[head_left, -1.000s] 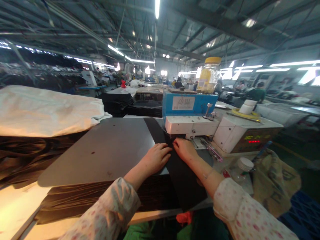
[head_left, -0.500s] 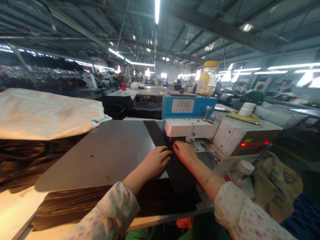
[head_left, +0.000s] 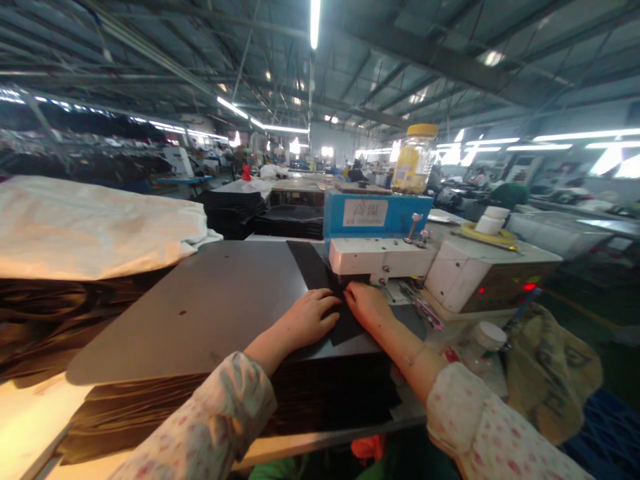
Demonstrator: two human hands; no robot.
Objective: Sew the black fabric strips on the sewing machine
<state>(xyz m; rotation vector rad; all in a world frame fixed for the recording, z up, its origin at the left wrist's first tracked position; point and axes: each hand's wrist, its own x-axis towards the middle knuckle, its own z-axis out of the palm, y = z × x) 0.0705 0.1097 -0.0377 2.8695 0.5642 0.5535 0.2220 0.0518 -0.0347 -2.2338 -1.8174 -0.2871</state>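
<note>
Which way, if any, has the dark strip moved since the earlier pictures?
Yes, forward: the dark strip earlier extended past the near edge of the grey plate; now it stops short.

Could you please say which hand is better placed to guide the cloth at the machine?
Probably the right hand: its fingertips touch the cloth close by the machine; the left hand lies farther from it.

Dim, mixed light
Ceiling tube (head_left: 315, 24) blazes at twelve o'clock, tabletop (head_left: 30, 427) glows amber at eight, panes (head_left: 603, 160) glare near three; distance soft, edges stretched.
</note>
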